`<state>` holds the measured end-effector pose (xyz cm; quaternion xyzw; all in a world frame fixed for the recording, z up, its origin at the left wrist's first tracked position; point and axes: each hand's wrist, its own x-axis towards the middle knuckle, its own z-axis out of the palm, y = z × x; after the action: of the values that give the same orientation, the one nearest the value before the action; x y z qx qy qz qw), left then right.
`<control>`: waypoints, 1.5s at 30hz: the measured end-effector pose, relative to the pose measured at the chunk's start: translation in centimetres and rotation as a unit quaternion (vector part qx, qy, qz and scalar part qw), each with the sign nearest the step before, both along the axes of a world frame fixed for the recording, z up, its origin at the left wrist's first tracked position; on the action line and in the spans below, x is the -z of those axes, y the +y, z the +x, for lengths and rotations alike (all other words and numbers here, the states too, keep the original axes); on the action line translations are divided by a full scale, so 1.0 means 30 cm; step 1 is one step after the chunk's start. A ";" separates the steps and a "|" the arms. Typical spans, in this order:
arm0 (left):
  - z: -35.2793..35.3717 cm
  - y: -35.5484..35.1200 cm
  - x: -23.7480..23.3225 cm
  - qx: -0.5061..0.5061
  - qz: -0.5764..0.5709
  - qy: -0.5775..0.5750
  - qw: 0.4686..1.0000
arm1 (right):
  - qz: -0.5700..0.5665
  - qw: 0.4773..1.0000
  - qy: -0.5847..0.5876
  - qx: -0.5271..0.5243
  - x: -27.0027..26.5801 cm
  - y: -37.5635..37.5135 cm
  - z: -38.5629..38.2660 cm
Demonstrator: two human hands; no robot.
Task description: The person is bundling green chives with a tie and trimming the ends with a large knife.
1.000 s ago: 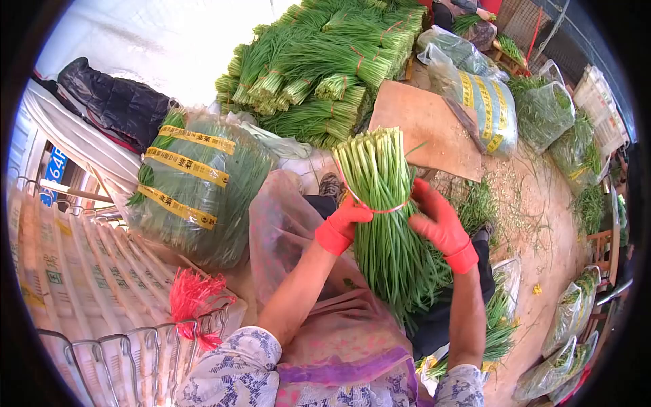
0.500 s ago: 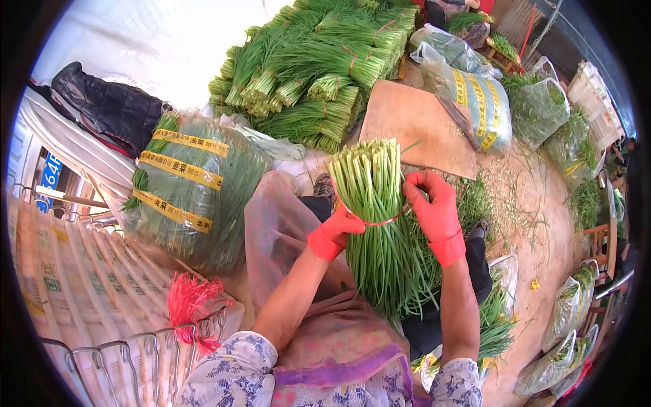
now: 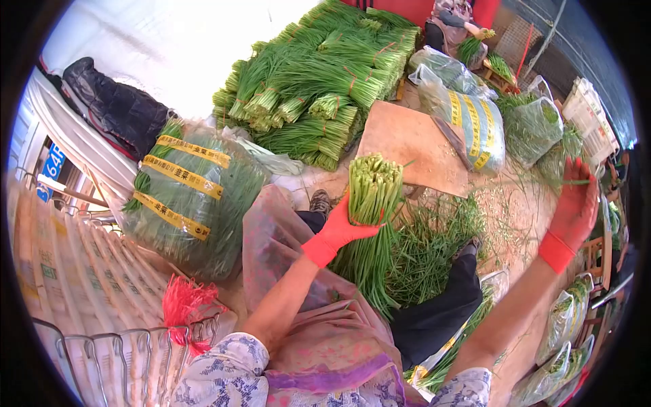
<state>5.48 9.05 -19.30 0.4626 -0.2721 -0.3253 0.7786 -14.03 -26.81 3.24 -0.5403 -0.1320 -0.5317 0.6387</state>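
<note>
In a red glove, my left hand (image 3: 336, 234) wraps round a bundle of Chinese chives (image 3: 369, 254), pale cut ends up and green leaves hanging down over my lap. A bit of red tie shows at the thumb. Out to the right, my right hand (image 3: 571, 214), also in a red glove, is raised with its fingers stretched out, away from the bundle. A thin green leaf (image 3: 568, 182) crosses by those fingers. Below the bundle lies a heap of loose chive leaves (image 3: 437, 254) on the floor between my legs.
A big pile of tied chives (image 3: 319, 74) rises ahead. A wooden board (image 3: 407, 146) bears a long blade (image 3: 453, 142). Chives in a taped bag (image 3: 183, 197) stand left, above red strings (image 3: 190, 302) on a wire rack. Filled bags (image 3: 475, 129) line the right; another person (image 3: 451, 20) sits far back.
My right hand has let go of the tie at the bundle and swung far out to the right, opening. My left hand now grips the bundle higher, and the bundle has tilted slightly.
</note>
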 end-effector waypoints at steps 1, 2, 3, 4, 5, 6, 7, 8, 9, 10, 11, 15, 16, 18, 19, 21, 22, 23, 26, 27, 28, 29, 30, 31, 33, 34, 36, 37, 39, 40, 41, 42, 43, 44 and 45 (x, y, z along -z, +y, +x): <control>-0.001 0.003 -0.006 -0.046 0.016 0.036 0.998 | -0.028 0.955 0.164 0.245 0.010 -0.067 -0.052; 0.021 -0.001 0.046 -0.097 0.043 -0.027 0.994 | -0.148 0.826 0.371 0.398 0.043 -0.118 -0.102; 0.020 -0.002 0.031 -0.103 0.041 -0.028 0.993 | -0.268 0.717 0.479 0.430 0.116 -0.114 -0.133; 0.020 -0.007 0.003 -0.139 0.010 -0.032 0.990 | -0.378 0.579 0.567 0.449 0.231 -0.111 -0.156; 0.020 -0.015 -0.013 -0.175 -0.020 -0.035 0.984 | -0.401 0.596 0.562 0.409 0.405 -0.151 -0.181; 0.047 -0.040 0.030 -0.209 0.007 -0.060 0.976 | -0.357 0.689 0.548 0.311 0.493 -0.058 -0.157; 0.041 -0.048 -0.011 -0.216 0.008 -0.062 0.974 | -0.269 0.736 0.592 0.188 0.495 0.146 -0.095; 0.014 -0.045 -0.089 -0.260 0.117 -0.165 0.944 | -0.253 0.766 0.581 0.112 0.528 0.316 -0.042; -0.013 -0.047 -0.153 -0.296 0.224 -0.263 0.890 | -0.244 0.768 0.590 0.047 0.521 0.467 0.013; -0.024 -0.069 -0.184 -0.306 0.211 -0.284 0.884 | -0.203 0.802 0.561 -0.004 0.555 0.572 0.071; -0.032 -0.092 -0.203 -0.312 0.214 -0.282 0.882 | -0.160 0.830 0.532 -0.056 0.606 0.649 0.126; -0.037 -0.102 -0.259 -0.293 0.274 -0.382 0.833 | -0.164 0.892 0.416 -0.064 0.646 0.770 0.331; -0.028 -0.096 -0.255 -0.299 0.285 -0.395 0.821 | 0.112 0.904 0.359 -0.205 0.639 0.774 0.365; 0.018 -0.079 -0.227 -0.295 0.302 -0.365 0.830 | 0.382 0.818 0.280 -0.327 0.655 0.807 0.443; 0.048 -0.066 -0.215 -0.280 0.313 -0.345 0.839 | 0.301 0.864 0.303 -0.268 0.675 0.830 0.484; 0.140 -0.026 -0.211 -0.295 0.324 -0.350 0.828 | 0.121 0.925 0.332 -0.143 0.723 0.857 0.583; 0.203 0.007 -0.223 -0.256 0.338 -0.329 0.844 | 0.005 0.933 0.355 -0.065 0.780 0.842 0.646; 0.261 0.037 -0.231 -0.214 0.349 -0.311 0.858 | 0.002 0.931 0.359 -0.063 0.827 0.823 0.712; 0.407 0.112 -0.213 -0.333 0.314 -0.400 0.794 | 0.190 0.862 0.445 -0.151 0.805 0.837 0.945; 0.446 0.139 -0.204 -0.332 0.313 -0.397 0.796 | 0.157 0.872 0.432 -0.167 0.747 0.843 1.040; 0.467 0.169 -0.188 -0.388 0.290 -0.388 0.784 | 0.126 0.880 0.420 -0.183 0.701 0.845 1.139; 0.481 0.188 -0.176 -0.442 0.265 -0.378 0.769 | 0.096 0.886 0.404 -0.205 0.655 0.830 1.249; 0.482 0.200 -0.168 -0.441 0.264 -0.374 0.772 | 0.064 0.892 0.385 -0.229 0.607 0.802 1.370; 0.467 0.210 -0.161 -0.418 0.283 -0.369 0.780 | -0.004 0.911 0.362 -0.197 0.553 0.757 1.496; 0.485 0.197 -0.131 -0.397 0.303 -0.356 0.790 | -0.093 0.932 0.298 -0.184 0.380 0.722 1.731; 0.510 0.179 -0.115 -0.324 0.298 -0.369 0.819 | -0.177 0.913 0.325 -0.173 0.293 0.681 1.852; 0.560 0.154 -0.093 -0.248 0.295 -0.376 0.843 | -0.324 0.904 0.264 -0.089 0.137 0.677 2.045; 0.590 0.143 -0.083 -0.208 0.301 -0.368 0.855 | -0.377 0.874 0.303 0.046 0.082 0.689 2.131; 0.654 0.130 -0.063 -0.172 0.312 -0.350 0.866 | -0.354 0.915 0.190 -0.035 0.092 0.760 2.253; 0.685 0.131 -0.058 -0.163 0.325 -0.351 0.863 | -0.426 0.892 0.152 0.002 0.103 0.762 2.340; 0.711 0.134 -0.044 -0.153 0.337 -0.352 0.860 | -0.494 0.861 0.111 0.040 0.129 0.760 2.430; 0.747 0.138 -0.028 -0.155 0.342 -0.346 0.860 | -0.574 0.810 -0.019 0.116 0.236 0.705 2.590; 0.789 0.143 -0.026 -0.164 0.358 -0.336 0.856 | -0.572 0.814 -0.015 0.104 0.316 0.714 2.669; 0.817 0.150 -0.030 -0.173 0.373 -0.331 0.850 | -0.649 0.751 -0.017 0.116 0.366 0.725 2.718; 0.839 0.158 -0.030 -0.173 0.379 -0.325 0.849 | -0.720 0.682 -0.018 0.128 0.433 0.733 2.759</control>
<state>30.64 13.79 -18.40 0.8405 -0.2813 -0.0940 0.4535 68.74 -4.80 -9.75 -0.8354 -0.4151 -0.3596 -0.0237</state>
